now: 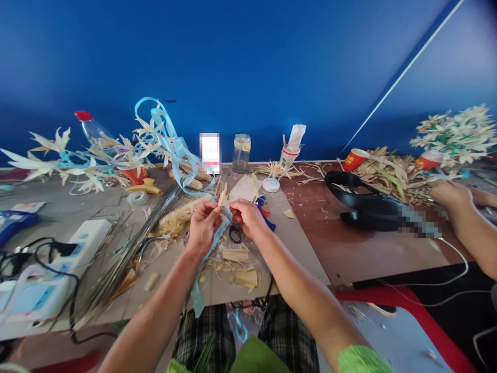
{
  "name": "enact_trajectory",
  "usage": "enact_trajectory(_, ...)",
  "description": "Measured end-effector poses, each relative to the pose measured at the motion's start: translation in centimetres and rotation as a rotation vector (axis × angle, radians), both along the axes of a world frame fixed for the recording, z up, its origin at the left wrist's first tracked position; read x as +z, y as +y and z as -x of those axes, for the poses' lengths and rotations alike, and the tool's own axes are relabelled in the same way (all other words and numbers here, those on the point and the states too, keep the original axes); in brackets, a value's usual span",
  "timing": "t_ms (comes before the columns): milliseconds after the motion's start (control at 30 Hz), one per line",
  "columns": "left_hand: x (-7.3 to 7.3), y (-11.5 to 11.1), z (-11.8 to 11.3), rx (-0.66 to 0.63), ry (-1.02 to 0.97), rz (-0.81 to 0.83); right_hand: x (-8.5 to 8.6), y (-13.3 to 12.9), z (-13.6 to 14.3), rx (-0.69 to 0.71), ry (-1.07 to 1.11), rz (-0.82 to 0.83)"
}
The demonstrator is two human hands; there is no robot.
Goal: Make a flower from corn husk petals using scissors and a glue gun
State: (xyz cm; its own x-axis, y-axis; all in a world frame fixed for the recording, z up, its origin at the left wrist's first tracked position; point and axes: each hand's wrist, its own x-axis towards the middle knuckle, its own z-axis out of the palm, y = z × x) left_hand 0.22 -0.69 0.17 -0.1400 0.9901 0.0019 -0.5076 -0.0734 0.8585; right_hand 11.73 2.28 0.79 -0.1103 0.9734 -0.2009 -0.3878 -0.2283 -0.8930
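Hands meet over the middle of the worktop: the left hand pinches a small straw piece upright, while the right hand closes on a pale blue ribbon against it, seemingly to bind the two. The ribbon's tail hangs off the front edge. Scissors lie just under the hands, within easy reach, among straw scraps. Another person's hand rests on the far right near a red cup. Its yellow print is too small to read; no other writing is legible.
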Motion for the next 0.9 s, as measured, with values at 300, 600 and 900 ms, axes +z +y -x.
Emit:
enact_trajectory(300,-0.1,-0.1,0.1,0.006,-0.011,-0.009,-0.1,0.3,-0.3,0.243,0.124,0.265)
enact_trajectory(600,-0.2,0.3,0.4,0.005,0.009,0.038,0.8,-0.9,-0.7,-0.361,-0.411,-0.58)
enact_trajectory(900,-0.7,0.1,-0.5,0.01,0.192,0.02,0.0,-0.8,-0.2,-0.326,-0.709,-0.817)
